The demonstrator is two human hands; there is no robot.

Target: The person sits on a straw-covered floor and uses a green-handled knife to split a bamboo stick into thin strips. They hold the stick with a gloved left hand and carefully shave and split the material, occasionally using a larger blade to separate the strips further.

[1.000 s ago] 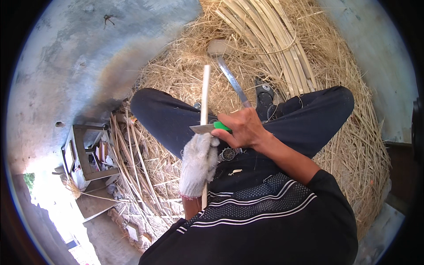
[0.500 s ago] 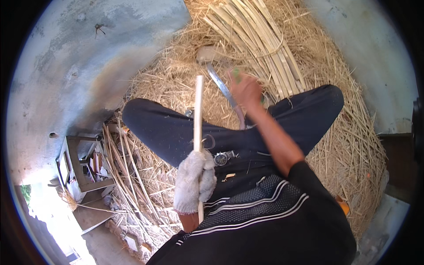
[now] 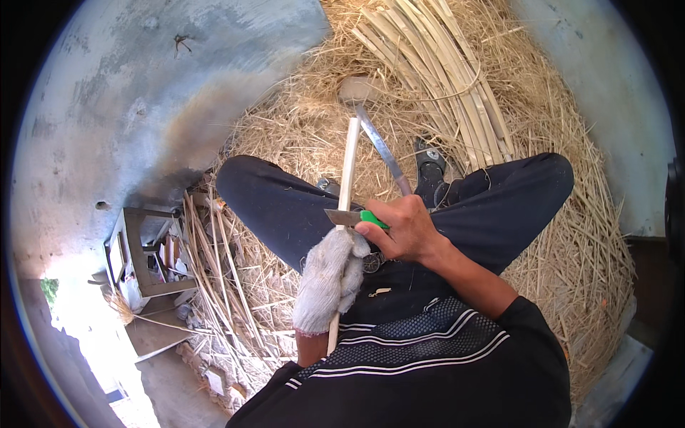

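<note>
A pale bamboo strip [image 3: 349, 162] stands lengthwise in front of me, its lower end running past my wrist. My left hand [image 3: 327, 279], in a whitish knit glove, is wrapped round it. Bare, my right hand [image 3: 405, 227] grips a knife [image 3: 344, 217] with a green handle. The knife's short, wide blade lies across the strip just above the glove. Beyond my right hand a long, narrow metal blade [image 3: 382, 145] slants up to a stone-like block [image 3: 359, 90] in the straw; its lower end is hidden behind the hand.
My crossed legs [image 3: 267, 203] frame the work. A tied bundle of split strips [image 3: 457, 78] lies far right on straw and shavings [image 3: 571, 285]. Left are loose thin sticks [image 3: 225, 264] and a wooden frame [image 3: 146, 250] with odds and ends. Pale walls [image 3: 171, 93] stand on both sides.
My right hand has come down and left with the knife, from above my right knee to the strip. The strip tilts slightly more to the right. The whole view has shifted a little.
</note>
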